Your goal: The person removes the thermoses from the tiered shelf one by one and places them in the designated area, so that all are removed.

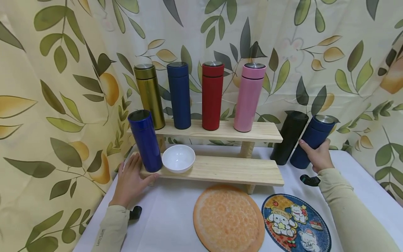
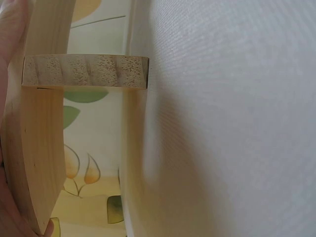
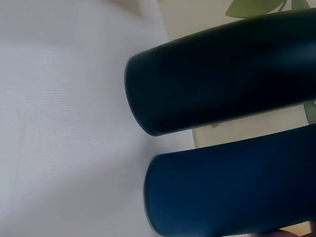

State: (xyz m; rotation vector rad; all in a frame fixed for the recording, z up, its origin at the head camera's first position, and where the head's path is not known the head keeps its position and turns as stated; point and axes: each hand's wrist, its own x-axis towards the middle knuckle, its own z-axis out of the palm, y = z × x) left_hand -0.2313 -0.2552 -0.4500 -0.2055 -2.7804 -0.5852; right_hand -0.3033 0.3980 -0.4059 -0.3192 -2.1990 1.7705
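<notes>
My right hand [image 1: 319, 155] grips a dark blue thermos flask [image 1: 310, 141] on the right of the table, thumb on its near left side. Beside it stands a black flask [image 1: 289, 138]; a narrow gap separates their bases in the right wrist view. My left hand [image 1: 132, 182] holds the left end of the lower board of a two-tier wooden shelf [image 1: 220, 169], thumb along the front edge. In the left wrist view a fingertip [image 2: 49, 228] shows past the board's edge. Next to this hand, a glossy blue flask [image 1: 145, 141] and a white bowl [image 1: 178, 159] stand on the board.
The upper board carries a gold flask [image 1: 150, 98], a navy flask [image 1: 179, 96], a red flask [image 1: 212, 96] and a pink flask [image 1: 249, 98]. In front lie a round bread-patterned mat [image 1: 228, 218] and a cartoon mat [image 1: 296, 224]. A leaf-print curtain [image 1: 195, 21] hangs behind.
</notes>
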